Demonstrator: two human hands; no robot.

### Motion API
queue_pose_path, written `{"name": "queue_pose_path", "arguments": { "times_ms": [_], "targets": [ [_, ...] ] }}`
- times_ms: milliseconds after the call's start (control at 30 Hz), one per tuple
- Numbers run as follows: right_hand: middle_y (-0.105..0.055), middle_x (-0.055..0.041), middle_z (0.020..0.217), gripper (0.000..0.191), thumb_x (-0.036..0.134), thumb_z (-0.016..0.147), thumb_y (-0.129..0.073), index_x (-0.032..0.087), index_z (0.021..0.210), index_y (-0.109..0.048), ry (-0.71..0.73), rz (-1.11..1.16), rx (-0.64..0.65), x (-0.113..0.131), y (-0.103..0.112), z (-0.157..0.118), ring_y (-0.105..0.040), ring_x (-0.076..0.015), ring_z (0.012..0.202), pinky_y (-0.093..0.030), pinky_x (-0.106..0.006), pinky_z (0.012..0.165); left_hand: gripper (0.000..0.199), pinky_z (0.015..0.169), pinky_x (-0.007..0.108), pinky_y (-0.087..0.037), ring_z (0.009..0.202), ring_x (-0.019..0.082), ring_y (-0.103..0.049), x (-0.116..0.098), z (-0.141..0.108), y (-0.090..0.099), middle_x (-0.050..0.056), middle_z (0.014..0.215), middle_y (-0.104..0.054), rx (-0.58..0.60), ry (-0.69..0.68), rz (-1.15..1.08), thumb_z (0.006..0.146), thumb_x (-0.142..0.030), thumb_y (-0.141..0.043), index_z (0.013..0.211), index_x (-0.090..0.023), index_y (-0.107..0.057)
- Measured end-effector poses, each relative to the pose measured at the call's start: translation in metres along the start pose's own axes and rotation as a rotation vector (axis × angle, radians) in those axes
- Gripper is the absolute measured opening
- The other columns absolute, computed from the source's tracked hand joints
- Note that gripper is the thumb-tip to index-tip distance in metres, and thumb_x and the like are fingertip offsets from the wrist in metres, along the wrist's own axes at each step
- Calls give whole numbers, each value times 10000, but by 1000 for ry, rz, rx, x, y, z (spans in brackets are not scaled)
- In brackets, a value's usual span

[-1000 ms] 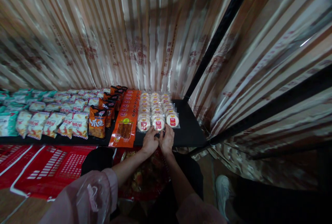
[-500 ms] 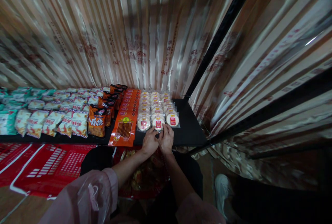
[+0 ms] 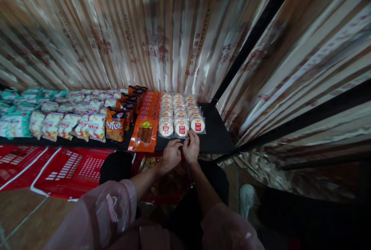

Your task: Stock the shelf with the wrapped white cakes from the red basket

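Round white packets with red labels (image 3: pixel 181 127) lie in three overlapping columns on a black shelf (image 3: pixel 216 143). My left hand (image 3: pixel 172 155) is at the shelf's front edge, just below the middle column, its fingers curled and apart from the packets. Close beside it, my right hand (image 3: pixel 191 147) has its fingertips near the lower right corner of the middle front packet; whether they touch it is unclear. No held item shows in either hand. Left of the white packets lies a flat orange packet (image 3: pixel 144 124).
Orange-black snack bags (image 3: pixel 115 125) and rows of white and green bags (image 3: pixel 51 125) fill the shelf's left. Red baskets (image 3: pixel 72 170) stand below. A black post (image 3: pixel 246 53) rises at the back right before striped curtains (image 3: pixel 174 41). A white shoe (image 3: pixel 247 199) is at lower right.
My left hand has drawn back from the middle front packet toward the shelf edge. My right hand stays close to that packet's right corner. The view has shifted slightly.
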State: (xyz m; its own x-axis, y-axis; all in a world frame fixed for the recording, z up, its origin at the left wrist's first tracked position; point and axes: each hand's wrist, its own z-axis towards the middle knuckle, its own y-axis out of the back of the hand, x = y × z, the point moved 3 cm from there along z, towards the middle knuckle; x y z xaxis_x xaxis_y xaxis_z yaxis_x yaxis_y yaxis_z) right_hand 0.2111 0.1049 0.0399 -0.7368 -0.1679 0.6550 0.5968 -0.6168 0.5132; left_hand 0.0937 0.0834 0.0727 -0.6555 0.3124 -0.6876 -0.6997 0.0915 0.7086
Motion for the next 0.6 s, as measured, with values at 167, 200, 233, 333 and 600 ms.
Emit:
{"name": "queue_pose_path", "arguments": {
  "times_ms": [167, 200, 233, 333, 600],
  "targets": [
    [-604, -116, 1007, 318, 197, 809, -398, 143, 1046, -604, -87, 161, -81, 12, 11, -9, -576, -183, 937, -500, -342, 805, 366, 923, 334, -464, 995, 178, -550, 14, -29, -6, 74, 1048, -645, 37, -120, -27, 731, -26, -401, 984, -147, -637],
    [-609, -110, 979, 310, 212, 812, -406, 143, 1039, -606, -115, 196, -69, 15, 12, -15, -588, -174, 884, -507, -325, 767, 336, 915, 340, -464, 992, 182, -549, 18, -37, -7, 75, 1048, -643, 37, -159, -36, 763, -59, -406, 993, -152, -632],
    [-611, -107, 965, 305, 229, 816, -416, 143, 1037, -607, -144, 227, -46, 18, 13, -23, -595, -167, 842, -509, -313, 741, 305, 918, 353, -458, 1005, 190, -545, 23, -46, -10, 80, 1078, -633, 45, -199, -37, 787, -101, -428, 1011, -158, -626],
    [-629, -102, 939, 298, 281, 828, -437, 143, 1029, -608, -227, 257, 17, 27, 13, -55, -601, -168, 823, -498, -304, 742, 323, 956, 372, -430, 1068, 205, -533, 42, -71, -22, 102, 1129, -615, 149, -260, -13, 783, -118, -461, 1063, -161, -615],
    [-660, -105, 1050, 285, 254, 776, -463, 182, 985, -643, -579, 319, 839, 22, -45, -170, -582, -232, 1020, -403, -377, 943, 350, 998, 405, -362, 1161, 301, -495, 141, -124, -33, 199, 1157, -602, 353, 311, 349, 744, -70, -467, 1044, -61, -647]
  ]
}}
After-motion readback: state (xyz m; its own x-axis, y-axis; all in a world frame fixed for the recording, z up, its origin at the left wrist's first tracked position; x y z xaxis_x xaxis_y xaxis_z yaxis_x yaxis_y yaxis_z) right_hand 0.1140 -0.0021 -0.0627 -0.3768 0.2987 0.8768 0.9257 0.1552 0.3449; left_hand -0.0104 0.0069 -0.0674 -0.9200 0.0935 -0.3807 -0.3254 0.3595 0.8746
